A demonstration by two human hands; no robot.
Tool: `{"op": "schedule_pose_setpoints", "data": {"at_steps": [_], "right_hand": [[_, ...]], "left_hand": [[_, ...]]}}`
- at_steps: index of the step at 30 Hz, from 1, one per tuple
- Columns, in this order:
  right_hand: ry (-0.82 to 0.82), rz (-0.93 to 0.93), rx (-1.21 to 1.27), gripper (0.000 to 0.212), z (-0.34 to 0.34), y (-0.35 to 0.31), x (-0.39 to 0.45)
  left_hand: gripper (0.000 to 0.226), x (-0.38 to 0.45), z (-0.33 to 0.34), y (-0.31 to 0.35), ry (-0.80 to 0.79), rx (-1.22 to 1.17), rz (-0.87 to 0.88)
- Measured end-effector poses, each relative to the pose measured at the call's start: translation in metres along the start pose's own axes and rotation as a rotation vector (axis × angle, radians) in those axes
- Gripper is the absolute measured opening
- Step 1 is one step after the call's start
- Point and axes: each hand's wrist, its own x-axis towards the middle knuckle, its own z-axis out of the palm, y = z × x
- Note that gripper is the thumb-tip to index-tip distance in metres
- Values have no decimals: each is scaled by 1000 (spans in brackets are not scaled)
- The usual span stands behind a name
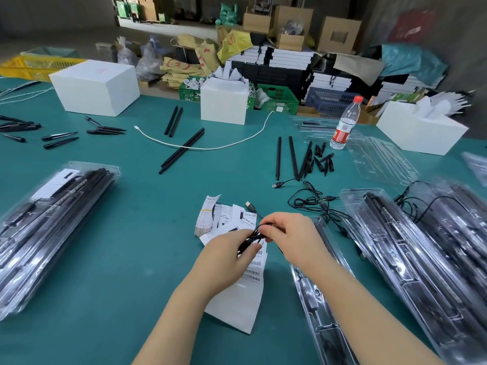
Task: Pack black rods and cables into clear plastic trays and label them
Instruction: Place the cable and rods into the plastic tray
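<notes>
Left hand (pixel 228 255) and right hand (pixel 291 234) both pinching a bundled black cable (pixel 253 235) above label sheets (pixel 237 285), near the counter (pixel 131 233) front edge; open clear tray (pixel 320 306) just right; filled trays (pixel 50 225) toward left edge.

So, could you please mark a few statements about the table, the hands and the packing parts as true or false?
1. Both the left hand and the right hand hold the black cable. True.
2. The water bottle lies on its side. False: it stands upright.
3. The white cable lies across a pair of black rods. True.
4. The table is red. False: it is teal green.
5. The barcode labels lie under the hands. True.
</notes>
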Motion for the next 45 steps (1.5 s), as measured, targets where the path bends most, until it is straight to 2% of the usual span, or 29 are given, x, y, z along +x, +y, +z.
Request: {"op": "schedule_pose_setpoints", "data": {"at_steps": [3, 5, 7, 10, 13, 15, 18, 23, 27, 30, 33, 35, 37, 38, 40, 42, 43, 45], "right_hand": [[-8, 24, 35, 15, 1, 3, -2], [1, 40, 129, 17, -1, 6, -3], [-9, 41, 216, 23, -4, 9, -4], [-36, 51, 218, 23, -10, 17, -7], [2, 45, 22, 9, -14, 30, -11], [64, 44, -52, 10, -17, 38, -13], [118, 78, 33, 12, -19, 45, -13], [145, 210, 356, 14, -23, 52, -10], [154, 259, 488, 16, -25, 57, -9], [166, 307, 630, 11, -25, 60, -8], [182, 320, 664, 8, -26, 66, -9], [193, 293, 589, 9, -27, 71, -9], [183, 244, 345, 6, -29, 75, -10], [157, 221, 145, 17, -29, 77, -11], [44, 183, -317, 62, -26, 85, -19], [-111, 159, -568, 101, -16, 96, -33], [-167, 151, -613, 111, -9, 102, -40], [-190, 131, -648, 111, 2, 111, -50]], "left_hand": [[20, 1, 6, 5, -2, 325, -22], [22, 2, 11, 11, 7, 448, -54], [19, 4, 13, 15, 4, 330, -126], [19, 5, 13, 19, -18, -29, -226], [22, 11, 17, 26, -18, -339, -356], [22, 15, 25, 32, -6, -427, -419], [22, 22, 42, 43, 54, -426, -434], [26, 30, 68, 56, 130, -179, -412], [28, 37, 73, 57, 132, 24, -331], [31, 41, 74, 57, 92, -70, -311], [23, 40, 72, 59, 8, -180, -305], [20, 41, 68, 59, -40, -161, -299], [17, 43, 66, 56, -63, -92, -302], [15, 45, 65, 54, -70, -40, -301], [13, 46, 66, 50, -79, 87, -297], [13, 45, 69, 47, -85, 188, -279], [14, 45, 71, 46, -92, 212, -265], [17, 45, 72, 46, -123, 220, -242]]}}
